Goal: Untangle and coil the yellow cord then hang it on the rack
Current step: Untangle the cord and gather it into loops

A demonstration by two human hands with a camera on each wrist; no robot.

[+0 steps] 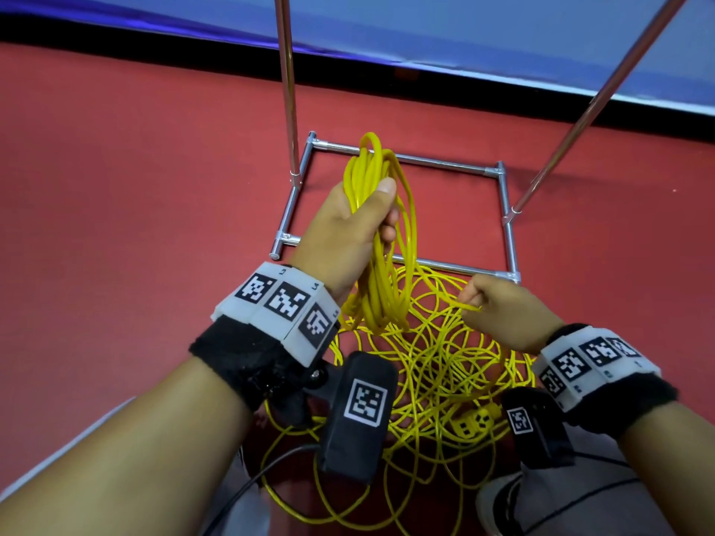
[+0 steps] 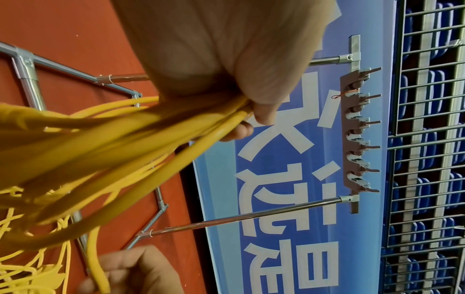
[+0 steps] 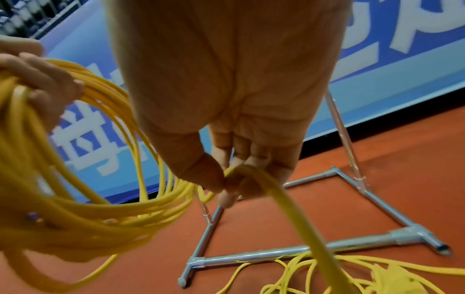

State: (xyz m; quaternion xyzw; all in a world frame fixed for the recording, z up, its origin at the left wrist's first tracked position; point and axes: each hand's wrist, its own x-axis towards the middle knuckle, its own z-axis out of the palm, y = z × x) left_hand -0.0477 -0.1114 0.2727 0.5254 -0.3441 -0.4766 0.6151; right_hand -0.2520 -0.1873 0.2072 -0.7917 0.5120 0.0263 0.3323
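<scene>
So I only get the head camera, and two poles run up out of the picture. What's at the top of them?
Observer: The left wrist view shows a brown hook rail bridging the poles of the rack. No cord hangs on it.
Visitor: Anything behind it?
Observer: A blue banner with white lettering, and beyond that a wire grille.
Visitor: How does the right hand hold its strand?
Observer: In the right wrist view, the right hand pinches one strand of the yellow cord between thumb and fingertips. The strand runs down to the heap on the floor.
</scene>
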